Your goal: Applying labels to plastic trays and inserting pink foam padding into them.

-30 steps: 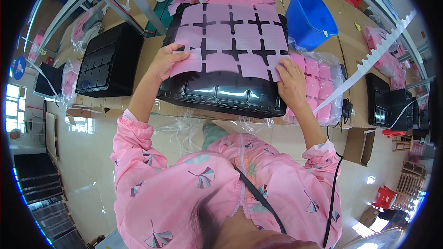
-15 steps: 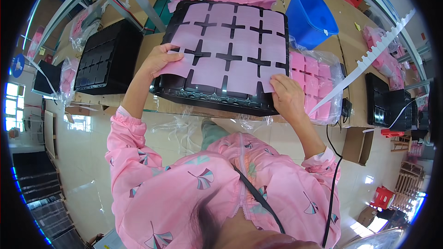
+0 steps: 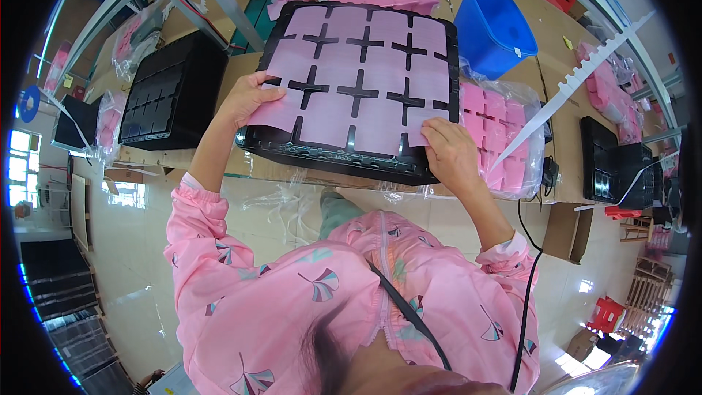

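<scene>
The left grip (image 3: 249, 99) pinches a near corner of the sheet (image 3: 340, 62); the right grip (image 3: 450, 149) touches the other, though whether it pinches I cannot tell. Over the black tray (image 3: 336, 162), the sheet looks light, limp and tearable around its cutouts, best held by its corners.

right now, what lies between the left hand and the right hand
The near edge of the pink cross-slotted sheet, over the black plastic tray, spans from left hand to right hand in the head view.
</scene>
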Tool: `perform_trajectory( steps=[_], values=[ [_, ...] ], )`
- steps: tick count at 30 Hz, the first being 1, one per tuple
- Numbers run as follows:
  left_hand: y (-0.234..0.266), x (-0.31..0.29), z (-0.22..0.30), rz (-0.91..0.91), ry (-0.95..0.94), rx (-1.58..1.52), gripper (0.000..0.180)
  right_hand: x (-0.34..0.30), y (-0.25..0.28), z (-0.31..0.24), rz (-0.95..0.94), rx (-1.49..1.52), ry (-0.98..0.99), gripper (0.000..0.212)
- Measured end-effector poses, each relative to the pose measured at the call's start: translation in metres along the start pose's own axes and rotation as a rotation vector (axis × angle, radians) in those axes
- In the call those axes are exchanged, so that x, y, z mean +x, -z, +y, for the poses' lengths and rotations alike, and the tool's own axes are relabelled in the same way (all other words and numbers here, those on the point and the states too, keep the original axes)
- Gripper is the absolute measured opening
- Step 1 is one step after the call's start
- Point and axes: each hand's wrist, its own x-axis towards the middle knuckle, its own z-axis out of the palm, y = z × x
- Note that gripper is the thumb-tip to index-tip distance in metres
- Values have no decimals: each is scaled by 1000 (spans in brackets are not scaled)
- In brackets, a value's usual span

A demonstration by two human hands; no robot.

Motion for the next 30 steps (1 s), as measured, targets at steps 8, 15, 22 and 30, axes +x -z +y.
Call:
perform_trajectory(
  steps=[8,15,22,30],
  values=[
    [6,1,-8,18,0,10,39,2,-3,0,6,12,20,20],
    [2,4,-4,25,20,53,40,2,-1,-2,5,4,19,19],
    [3,2,-3,17,10,42,46,2,-1,-1,11,9,19,18],
    [3,-6,-5,132,-18,217,67,3,2,-5,-78,12,13,23]
  ],
)
